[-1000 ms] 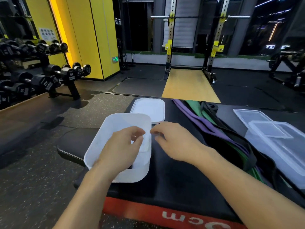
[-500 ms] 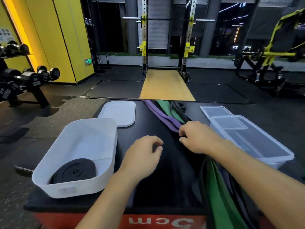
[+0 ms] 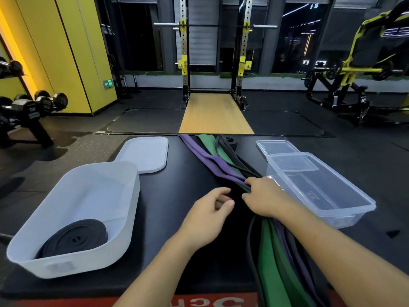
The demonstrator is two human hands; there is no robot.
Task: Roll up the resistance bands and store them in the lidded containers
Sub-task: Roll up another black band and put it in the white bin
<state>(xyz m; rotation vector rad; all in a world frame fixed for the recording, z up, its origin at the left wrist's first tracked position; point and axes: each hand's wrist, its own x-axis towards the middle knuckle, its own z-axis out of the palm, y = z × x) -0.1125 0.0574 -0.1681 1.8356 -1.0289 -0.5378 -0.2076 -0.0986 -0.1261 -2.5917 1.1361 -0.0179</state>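
On the black padded bench top [image 3: 177,196] our right hand [image 3: 263,198] curls its fingers over the loose bundle of purple, green and black rubber resistance bands [image 3: 212,165], gripping it about midway along its run from the far edge to the near right edge. Our left hand [image 3: 210,218] sits just left of it, fingers loosely curled towards the thumb; against the dark pad we cannot tell whether it pinches anything. At the near left stands the white opaque plastic tub [image 3: 130,207] with a rolled black band [image 3: 75,238] lying flat in its near end. Its flat white lid [image 3: 143,154] lies just beyond it. To the right of the bundle sits the clear rectangular plastic container [image 3: 354,218], its clear lid [image 3: 276,147] at its far end.
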